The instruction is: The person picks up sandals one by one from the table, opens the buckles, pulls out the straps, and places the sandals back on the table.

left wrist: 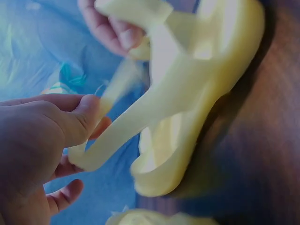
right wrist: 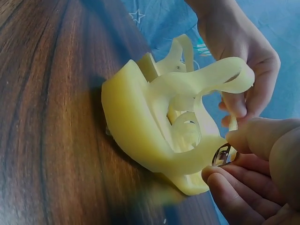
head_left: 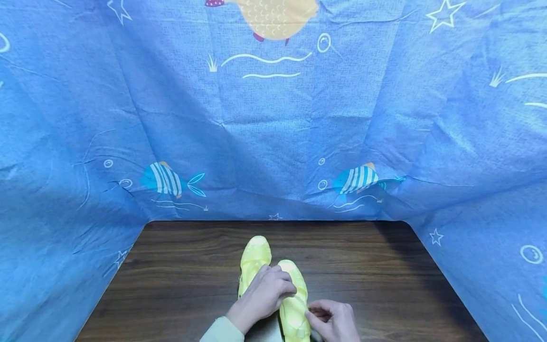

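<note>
A pair of pale yellow sandals stands on the table, the left sandal a little farther forward than the right sandal. My left hand reaches across the right sandal. In the left wrist view it pinches the loose ankle strap, which bends in a loop. Beside the same sandal's outer edge is my right hand. Seen from the right wrist, its thumb and fingers pinch a small metal buckle at the sandal's side. Whether the strap passes through the buckle cannot be told.
The dark wood-grain table has its far edge against a blue curtain printed with fish and stars. The curtain also hangs along both sides. A pale grey patch lies below the left wrist, partly hidden.
</note>
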Available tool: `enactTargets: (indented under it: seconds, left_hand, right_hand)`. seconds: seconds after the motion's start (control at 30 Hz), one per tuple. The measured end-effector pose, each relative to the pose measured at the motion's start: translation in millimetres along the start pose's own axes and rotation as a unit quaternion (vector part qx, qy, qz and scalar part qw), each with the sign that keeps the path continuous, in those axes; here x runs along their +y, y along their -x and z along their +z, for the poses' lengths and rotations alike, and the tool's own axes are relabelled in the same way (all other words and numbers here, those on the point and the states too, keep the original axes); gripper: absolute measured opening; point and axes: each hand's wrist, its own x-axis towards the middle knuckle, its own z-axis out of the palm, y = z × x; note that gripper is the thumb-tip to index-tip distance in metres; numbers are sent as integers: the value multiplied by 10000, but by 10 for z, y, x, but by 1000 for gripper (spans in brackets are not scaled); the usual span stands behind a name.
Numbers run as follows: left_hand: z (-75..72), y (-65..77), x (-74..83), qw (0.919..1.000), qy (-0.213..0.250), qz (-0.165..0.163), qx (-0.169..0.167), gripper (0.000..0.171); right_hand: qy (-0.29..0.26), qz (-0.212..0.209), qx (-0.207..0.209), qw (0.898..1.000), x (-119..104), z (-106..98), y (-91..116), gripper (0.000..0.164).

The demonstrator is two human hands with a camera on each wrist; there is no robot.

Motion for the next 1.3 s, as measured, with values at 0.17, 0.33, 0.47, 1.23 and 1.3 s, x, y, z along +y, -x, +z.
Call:
enactTargets:
  seconds: [0.17,0.33,0.47,1.23,1.3]
  left_hand:
    - [-76,5,-77,9999,41,-80,57,11]
    - [-87,37,-67,9996,184,-33,-205,11]
    - [-46,41,-21,9994,243,90,-248,8]
    - [99,-12,223,9912,1138,675,-73,3]
    - [110,1,229,9876,1408,689,-49,4]
  right_hand:
    - [29,113,-27,9999,5,-5,7,24]
    - [116,-75,-50,9999,6,-1,1,23]
    - [109,-154,-43,9998,17,-11,6,22]
    - [136,-315,-191,9992,47,37,-4,33]
    - [237,-359,-180,9989,54,41,-5,35]
